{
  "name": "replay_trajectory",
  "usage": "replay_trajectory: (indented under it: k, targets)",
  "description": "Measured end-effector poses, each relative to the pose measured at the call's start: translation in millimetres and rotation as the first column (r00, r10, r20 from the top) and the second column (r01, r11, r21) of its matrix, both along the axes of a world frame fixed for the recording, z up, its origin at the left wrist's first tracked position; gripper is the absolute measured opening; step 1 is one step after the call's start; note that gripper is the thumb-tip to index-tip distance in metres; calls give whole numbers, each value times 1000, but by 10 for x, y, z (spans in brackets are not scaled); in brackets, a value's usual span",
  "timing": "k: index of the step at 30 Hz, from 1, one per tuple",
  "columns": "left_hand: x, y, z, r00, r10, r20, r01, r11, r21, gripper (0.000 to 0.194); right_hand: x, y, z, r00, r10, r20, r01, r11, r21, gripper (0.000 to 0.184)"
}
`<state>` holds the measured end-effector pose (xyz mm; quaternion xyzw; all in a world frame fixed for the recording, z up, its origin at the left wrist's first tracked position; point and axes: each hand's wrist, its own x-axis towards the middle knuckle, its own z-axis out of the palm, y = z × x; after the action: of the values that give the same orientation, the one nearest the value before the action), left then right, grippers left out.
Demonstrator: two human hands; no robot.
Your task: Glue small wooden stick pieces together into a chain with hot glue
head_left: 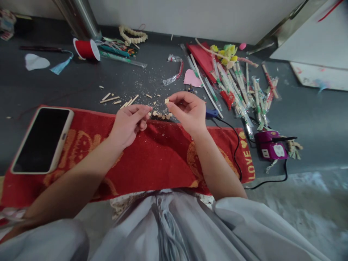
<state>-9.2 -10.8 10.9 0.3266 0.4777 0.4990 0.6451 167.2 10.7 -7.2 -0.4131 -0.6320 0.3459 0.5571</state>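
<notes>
Between thumb and forefinger, my right hand (189, 110) pinches a small pale wooden piece (166, 101) above the table. My left hand (132, 123) is closed in a pinch over the far edge of the red towel (163, 159); whatever is between its fingertips is too small to name. Under and between the hands lies a row of little notched wooden pieces (161, 116). Short wooden sticks (110, 99) and pale crumbs are scattered just beyond my left hand. A blue-handled tool (211, 113) with a black cord rests beside my right wrist.
A phone (40, 139) lies on the towel's left end. Wrapped chopsticks (236, 87) are heaped at the right, near a purple box (271, 145) with a cord. A red thread spool (86, 49) and a pink paper heart (193, 78) sit farther back.
</notes>
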Motion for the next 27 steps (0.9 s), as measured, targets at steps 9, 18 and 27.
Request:
replay_trajectory:
  k: [9, 18, 27]
  targets:
    - [-29, 36, -87, 997, 18, -78, -12, 996, 85, 24, -60, -53, 19, 998, 56, -4, -56, 998, -27, 17]
    - [-34, 29, -73, 989, 7, -144, 11, 992, 122, 26, -67, -68, 30, 995, 72, 70, -70, 997, -30, 18]
    - [-49, 7, 25, 995, -6, 99, -6, 993, 120, 27, -99, -69, 23, 996, 86, 4, -86, 996, -36, 17]
